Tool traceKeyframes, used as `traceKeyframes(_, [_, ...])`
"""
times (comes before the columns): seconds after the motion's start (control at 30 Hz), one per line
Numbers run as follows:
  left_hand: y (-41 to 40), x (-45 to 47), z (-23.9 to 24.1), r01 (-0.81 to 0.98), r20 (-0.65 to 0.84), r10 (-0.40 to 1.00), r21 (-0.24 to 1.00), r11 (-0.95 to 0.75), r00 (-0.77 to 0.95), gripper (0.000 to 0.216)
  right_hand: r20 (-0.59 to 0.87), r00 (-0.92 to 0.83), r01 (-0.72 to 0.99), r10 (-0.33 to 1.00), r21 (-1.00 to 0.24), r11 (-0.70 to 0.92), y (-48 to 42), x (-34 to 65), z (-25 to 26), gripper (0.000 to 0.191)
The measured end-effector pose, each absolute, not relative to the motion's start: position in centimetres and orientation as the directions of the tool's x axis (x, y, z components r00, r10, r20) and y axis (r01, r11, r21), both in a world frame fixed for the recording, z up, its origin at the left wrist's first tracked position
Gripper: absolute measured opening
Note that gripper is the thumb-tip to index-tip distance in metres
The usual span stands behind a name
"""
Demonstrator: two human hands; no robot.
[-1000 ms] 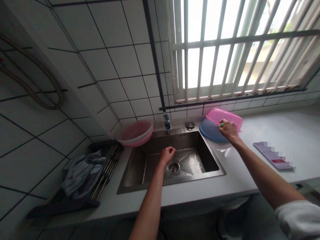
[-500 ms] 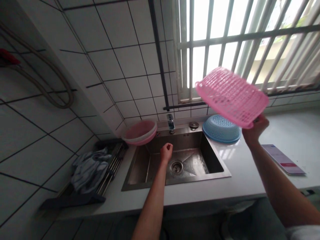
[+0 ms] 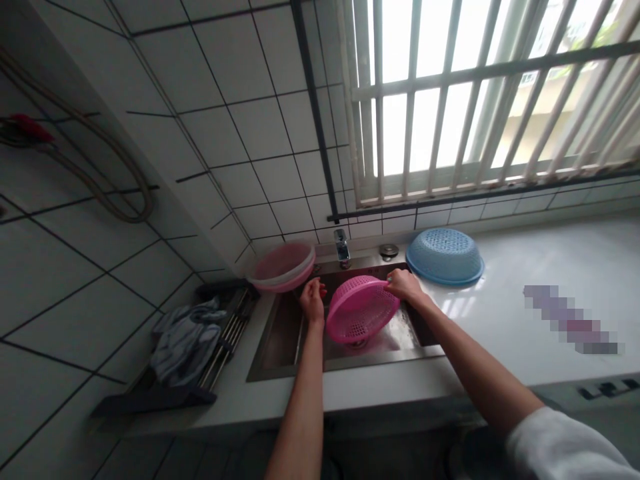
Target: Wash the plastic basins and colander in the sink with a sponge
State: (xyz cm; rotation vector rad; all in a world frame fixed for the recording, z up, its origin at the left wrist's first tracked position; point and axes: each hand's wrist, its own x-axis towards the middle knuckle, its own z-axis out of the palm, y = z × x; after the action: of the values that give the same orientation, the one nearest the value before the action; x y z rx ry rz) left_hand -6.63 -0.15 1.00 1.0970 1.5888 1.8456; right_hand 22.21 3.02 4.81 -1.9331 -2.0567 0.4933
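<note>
A pink perforated plastic basket (image 3: 361,310) hangs tilted over the steel sink (image 3: 280,347), its outer side toward me. My right hand (image 3: 404,284) grips its upper right rim. My left hand (image 3: 312,299) is at the basket's left edge with fingers curled; I cannot see whether it holds the rim. A blue perforated basket (image 3: 444,256) lies upside down on the white counter to the right of the sink. The tap (image 3: 342,248) stands behind the sink.
Stacked pink and white bowls (image 3: 283,265) sit at the sink's back left corner. A grey cloth (image 3: 184,337) lies on a dish rack (image 3: 220,347) to the left. A flat card or booklet (image 3: 570,320) lies on the counter at right. A barred window is behind.
My right hand lifted the pink basket off the blue one, swung it up and then down over the sink. My left hand rose from the sink bottom to the basket's left edge.
</note>
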Motion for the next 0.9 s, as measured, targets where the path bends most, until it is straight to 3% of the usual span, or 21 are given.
traceKeyframes(0.13, [0.4, -5.9, 5.2, 0.262, 0.463, 0.765, 0.886, -0.382, -0.448, 0.048, -0.055, -0.001, 0.852, 0.999, -0.523, -0.028, 3.9, 19.7, 2.0, 0.037])
traceKeyframes(0.27, [3.3, -5.3, 11.1, 0.579, 0.68, 0.725, 0.636, -0.51, -0.109, 0.049, -0.086, 0.037, 0.794, 0.996, -0.602, -0.082, 4.4, 19.6, -0.3, 0.031])
traceKeyframes(0.37, [6.8, -4.7, 13.9, 0.686, 0.63, 0.744, 0.441, -0.579, 0.222, 0.054, -0.065, 0.028, 0.78, 0.998, -0.622, -0.062, 4.8, 20.3, -0.7, 0.026])
traceKeyframes(0.47, [9.7, -4.1, 14.4, 0.746, 0.476, 0.79, 0.344, -0.571, 0.385, 0.049, -0.063, 0.034, 0.779, 0.997, -0.624, -0.066, 5.2, 21.0, -0.6, 0.023])
traceKeyframes(0.6, [11.1, -3.4, 13.7, 0.786, 0.45, 0.813, 0.314, -0.532, 0.37, 0.04, -0.079, 0.042, 0.783, 0.996, -0.617, -0.082, 5.5, 21.2, -0.6, 0.024])
traceKeyframes(0.9, [12.0, -3.1, 15.1, 0.793, 0.479, 0.84, 0.394, -0.465, 0.254, 0.031, -0.096, 0.004, 0.808, 0.995, -0.587, -0.06, 5.5, 21.4, -1.0, 0.027])
